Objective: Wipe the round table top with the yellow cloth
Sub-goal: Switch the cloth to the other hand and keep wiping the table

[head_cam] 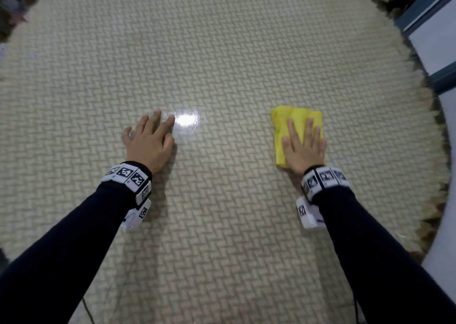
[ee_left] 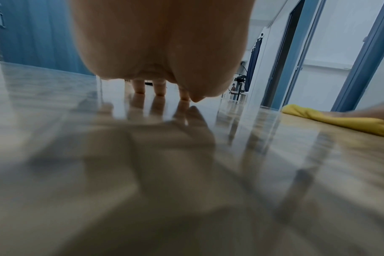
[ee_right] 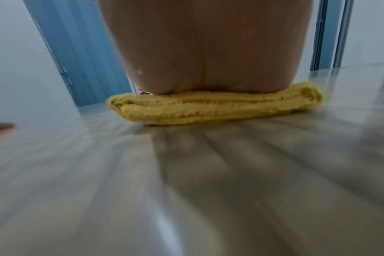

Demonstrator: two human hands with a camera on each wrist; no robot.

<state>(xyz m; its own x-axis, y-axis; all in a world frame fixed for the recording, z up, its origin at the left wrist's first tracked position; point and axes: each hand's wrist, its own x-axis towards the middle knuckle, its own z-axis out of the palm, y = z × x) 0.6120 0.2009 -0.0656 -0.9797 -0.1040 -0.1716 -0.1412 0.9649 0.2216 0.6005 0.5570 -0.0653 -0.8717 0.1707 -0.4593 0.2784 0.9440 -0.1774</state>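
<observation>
The round table top (head_cam: 222, 52) has a woven beige pattern under a glossy sheet and fills the head view. A folded yellow cloth (head_cam: 283, 131) lies on it right of centre. My right hand (head_cam: 304, 146) lies flat on the cloth with straight, spread fingers pressing it down. From the right wrist view the heel of the right hand (ee_right: 208, 52) sits on the folded cloth (ee_right: 208, 109). My left hand (head_cam: 150, 138) rests on the bare table left of centre, fingers spread, fingertips (ee_left: 159, 92) touching the surface. The cloth (ee_left: 340, 119) shows at the right edge of the left wrist view.
The table's frayed woven rim (head_cam: 429, 131) curves along the right side. Beyond it stand a white wall and blue door frames (head_cam: 434, 27). A bright light glare (head_cam: 186, 120) lies on the surface just beyond my left fingers.
</observation>
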